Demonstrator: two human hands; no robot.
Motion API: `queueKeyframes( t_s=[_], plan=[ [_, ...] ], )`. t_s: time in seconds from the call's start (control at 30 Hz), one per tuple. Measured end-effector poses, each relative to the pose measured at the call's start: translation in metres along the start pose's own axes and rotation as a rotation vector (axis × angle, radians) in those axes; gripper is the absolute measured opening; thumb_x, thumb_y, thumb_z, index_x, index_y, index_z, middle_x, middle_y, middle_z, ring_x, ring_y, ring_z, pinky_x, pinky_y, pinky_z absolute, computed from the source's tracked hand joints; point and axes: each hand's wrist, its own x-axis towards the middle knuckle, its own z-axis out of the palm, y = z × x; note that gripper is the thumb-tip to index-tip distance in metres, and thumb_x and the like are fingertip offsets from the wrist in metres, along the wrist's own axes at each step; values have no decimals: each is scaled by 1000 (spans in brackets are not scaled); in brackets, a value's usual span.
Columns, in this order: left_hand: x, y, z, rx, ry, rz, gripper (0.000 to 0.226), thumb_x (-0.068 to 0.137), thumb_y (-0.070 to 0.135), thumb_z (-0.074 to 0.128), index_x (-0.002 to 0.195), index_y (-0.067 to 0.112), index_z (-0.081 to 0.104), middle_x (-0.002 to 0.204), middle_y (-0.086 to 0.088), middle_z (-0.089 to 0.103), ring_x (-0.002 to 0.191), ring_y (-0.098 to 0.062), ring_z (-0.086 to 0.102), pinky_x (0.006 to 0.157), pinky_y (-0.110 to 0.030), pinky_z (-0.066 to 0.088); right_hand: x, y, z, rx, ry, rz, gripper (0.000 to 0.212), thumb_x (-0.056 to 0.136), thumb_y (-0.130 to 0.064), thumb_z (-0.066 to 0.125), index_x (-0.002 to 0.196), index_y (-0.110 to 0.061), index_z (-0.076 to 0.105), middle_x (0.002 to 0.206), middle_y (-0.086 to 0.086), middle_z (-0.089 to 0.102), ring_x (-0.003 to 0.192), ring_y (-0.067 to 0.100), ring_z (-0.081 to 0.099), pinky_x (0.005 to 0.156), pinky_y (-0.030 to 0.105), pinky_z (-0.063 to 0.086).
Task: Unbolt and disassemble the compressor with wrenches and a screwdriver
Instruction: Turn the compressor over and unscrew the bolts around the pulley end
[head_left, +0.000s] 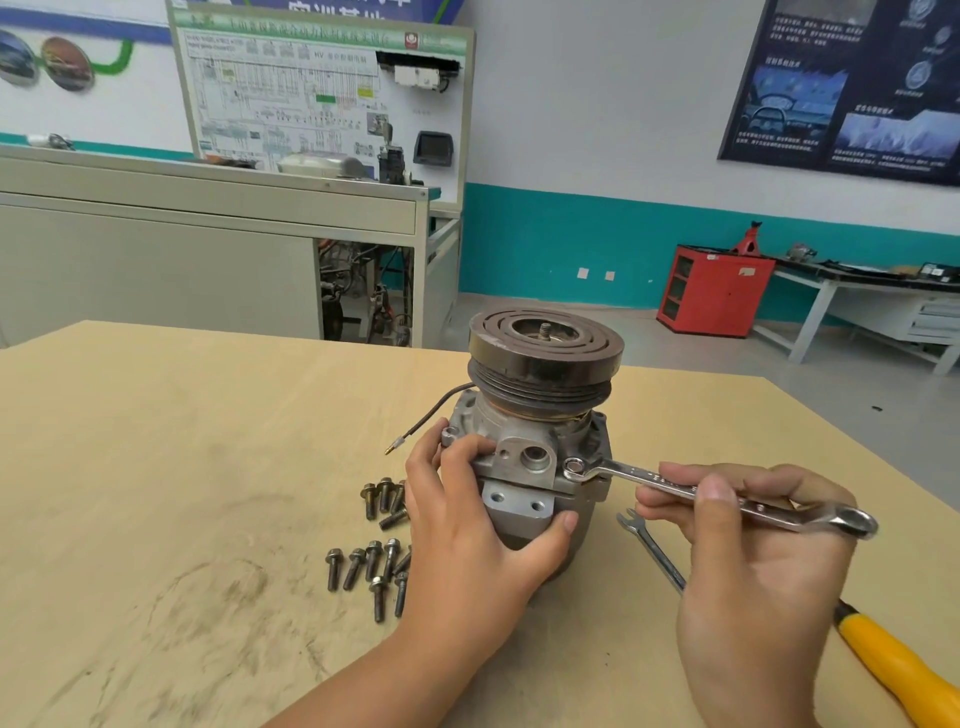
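**2 hands at work, 1 bolt under the wrench**

Fingers (670, 506) of the right hand (753, 545) are closed on the shank of a combination wrench (631, 474), thumb on top and the others curled beneath. Its ring end sits over a bolt head (573, 464) on the right side of the housing flange. Fingers of the left hand (467, 519) wrap the compressor (540, 467), with the tips on the upper flange and the thumb across the lower front, bracing it.

The compressor stands upright on the counter (182, 467), pulley (545, 348) on top, directly in front of the person.

It is cast housing under a thick steel pulley, so it should be heavy, rigid and rather top-heavy, and bare metal may be slick. The best hold is low around the housing, as the left hand has it. The pulley could turn under load, and the thin wire (431, 415) at the left is no place to grip.

Loose bolts (374, 561) lie scattered just left of the base. A second wrench (652, 551) lies just right of it, partly under the right hand. A yellow-handled tool (893, 660), probably the screwdriver, lies further right.
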Motion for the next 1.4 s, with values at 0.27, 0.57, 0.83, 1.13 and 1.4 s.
queueKeyframes(
  t_s=[0.27, 0.57, 0.83, 1.13, 1.4],
  plan=[
    [-1, -2, 0, -6, 0, 1, 62, 63, 54, 71, 105, 56, 26, 122, 28, 10, 136, -6, 15, 104, -22, 22, 36, 17, -3, 214, -46, 346, 31, 95, 11, 32, 92, -20, 37, 62, 4, 66, 48, 13, 55, 48, 21, 47],
    [0, -2, 0, 10, -11, -10, 61, 64, 60, 69, 107, 53, 26, 132, 18, 15, 136, -13, 19, 104, -23, 25, 72, 44, 7, 177, -250, 624, 21, 98, 2, 37, 103, -15, 48, 57, -1, 63, 54, 10, 47, 52, 21, 39],
    [0, -1, 0, 13, -24, -20, 64, 60, 65, 65, 107, 59, 22, 125, 28, 9, 136, -8, 16, 101, -19, 23, 86, 51, 22, 70, -344, 658, 21, 98, -3, 41, 114, -8, 54, 55, -6, 62, 43, 3, 45, 44, 16, 38],
    [1, 0, 0, 19, -26, -16, 65, 56, 67, 61, 106, 65, 19, 129, 26, 12, 136, -7, 16, 103, -20, 21, 64, 3, 10, 308, -72, 394, 25, 95, 4, 31, 86, -18, 34, 55, 2, 62, 37, 18, 55, 41, 18, 40],
    [2, -1, 0, 16, -16, -7, 64, 57, 65, 62, 106, 62, 21, 126, 25, 11, 131, 2, 12, 101, -13, 16, 17, 2, -1, 187, -93, 155, 33, 96, 8, 32, 92, -24, 36, 69, 6, 67, 47, 26, 64, 49, 21, 49]
  ],
)
